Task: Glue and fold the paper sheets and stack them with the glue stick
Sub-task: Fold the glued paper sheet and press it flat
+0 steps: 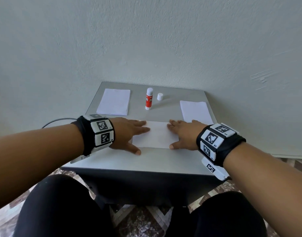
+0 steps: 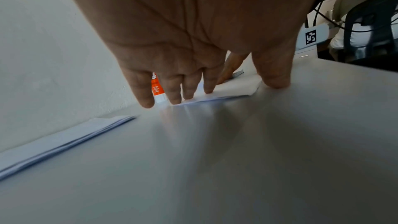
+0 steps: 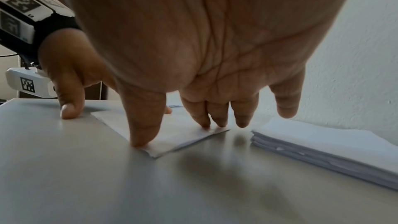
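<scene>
Evidently pressing the glue to set, the left hand [image 1: 129, 132] and right hand [image 1: 182, 134] lay flat, fingers straight, on either end of the folded sheet [image 1: 157, 135] at the table's [image 1: 146, 161] near middle — the uncapped glue stick [image 1: 149, 99] stood beyond.

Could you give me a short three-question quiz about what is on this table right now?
1. True or false: the glue stick stands upright with its cap off, beside it.
2. How many separate lots of paper lie on the table: A two, B three, C four?
3. What are the left hand and the right hand doing to the folded sheet?

Key
1. True.
2. B: the left stack, the right stack and the folded sheet.
3. Pressing it flat with straight fingers, one at each end.
</scene>
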